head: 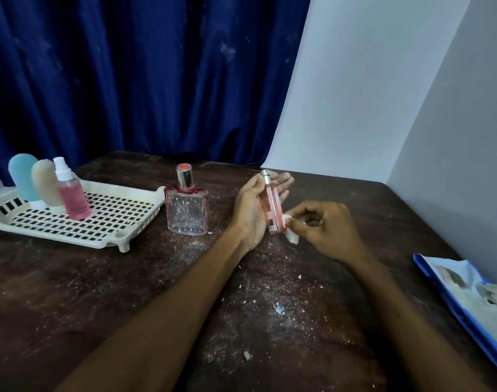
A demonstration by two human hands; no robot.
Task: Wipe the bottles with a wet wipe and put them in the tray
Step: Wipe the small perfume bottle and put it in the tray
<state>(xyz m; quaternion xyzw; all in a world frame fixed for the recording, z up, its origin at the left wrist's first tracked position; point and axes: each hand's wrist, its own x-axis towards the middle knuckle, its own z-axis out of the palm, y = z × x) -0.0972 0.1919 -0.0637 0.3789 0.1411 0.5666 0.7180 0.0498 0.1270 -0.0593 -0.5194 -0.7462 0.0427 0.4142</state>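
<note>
Far left, tray [100, 242] w/ blue bottle [24, 176], beige bottle [45, 183] & pink spray bottle [72, 199] standing in its back corner. Square bottle [187, 210] upright on the table just right of it. My left hand [250, 210], palm up, fingers near straight, cradles the slim bottle [272, 205]. Right hand [326, 230] pinches the wipe [292, 237] vs its lower end. Pack [467, 292] far right.

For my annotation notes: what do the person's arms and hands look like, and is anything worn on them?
Both forearms are bare, no sleeves in view. The left hand and right hand have no gloves, and no watch, bracelet or ring shows.
</note>
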